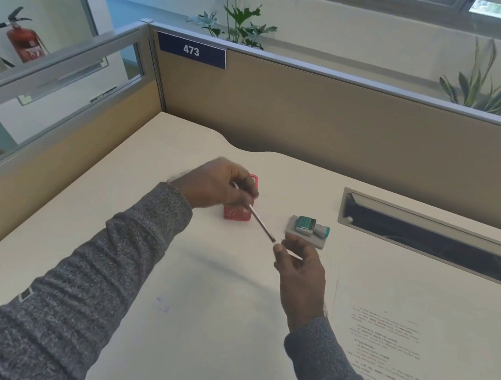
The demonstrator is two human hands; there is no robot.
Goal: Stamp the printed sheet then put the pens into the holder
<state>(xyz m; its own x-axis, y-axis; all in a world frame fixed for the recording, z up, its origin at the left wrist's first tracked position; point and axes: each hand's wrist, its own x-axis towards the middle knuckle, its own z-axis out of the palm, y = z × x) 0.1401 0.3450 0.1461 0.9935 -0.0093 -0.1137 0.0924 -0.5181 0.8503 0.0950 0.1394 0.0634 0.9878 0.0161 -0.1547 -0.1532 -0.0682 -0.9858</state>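
**Pen in hand over the red holder, stamping looks finished**

We see the left hand point(218, 183) gripping a slim pen point(255, 213) near its upper end, fingers curled round the barrel, directly above and in front of the red pen holder point(237, 213). The pen slants down to the right, and its lower tip comes close to the fingertips of the right hand point(299, 269), which is loosely cupped with thumb and forefinger a little apart; we cannot tell whether it touches the tip or holds nothing at all.

The self-inking stamp point(310, 226) lies on its side on a grey pad point(305, 237), just right of the holder and apart from both hands. The printed sheet point(387, 354) lies flat on the desk point(135, 270) at the right, near the front edge. Since the stamp is set down and a pen is being handled, we judge the stamping step done and the pen step under way, with this pen not yet in the holder.

Much stays uncertain. Any stamp mark on the sheet is too faint or small for us to find among the blurred text. The left hand covers most of the holder, so its opening and whatever it already contains are hidden. No other pens are visible on the desk, so we cannot say how many remain. The left hand is smeared by motion blur.
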